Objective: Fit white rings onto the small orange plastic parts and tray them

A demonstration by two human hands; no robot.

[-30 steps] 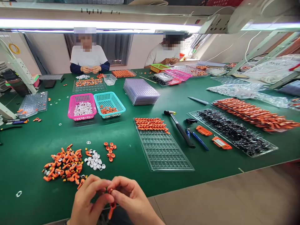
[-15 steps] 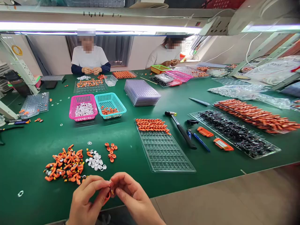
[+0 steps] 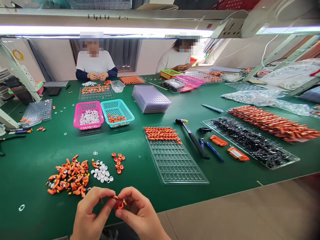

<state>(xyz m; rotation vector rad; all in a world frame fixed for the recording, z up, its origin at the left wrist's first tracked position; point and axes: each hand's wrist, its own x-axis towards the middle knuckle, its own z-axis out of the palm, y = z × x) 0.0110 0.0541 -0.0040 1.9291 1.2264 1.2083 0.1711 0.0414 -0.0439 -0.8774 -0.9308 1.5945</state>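
Both my hands meet over the front edge of the green table, pinching a small orange plastic part (image 3: 120,204) between them. My left hand (image 3: 93,211) grips its left end with thumb and forefinger. The fingers of my right hand (image 3: 140,210) close on the other side, where a bit of yellow shows. Just beyond my left hand lies a heap of curved orange parts (image 3: 72,176) with yellow ends. Beside it are a cluster of white round caps (image 3: 102,172) and several orange cups (image 3: 118,163).
A clear tray (image 3: 180,166) holds orange parts in its far rows. Right of it lie a hammer (image 3: 193,140) and a tray of black parts (image 3: 250,141). Pink (image 3: 77,115) and turquoise (image 3: 131,115) baskets stand farther back. Two people work across the table.
The orange part has turned between my fingers and shows more openly now. My left fingertips have shifted slightly, while the things on the table stay put.
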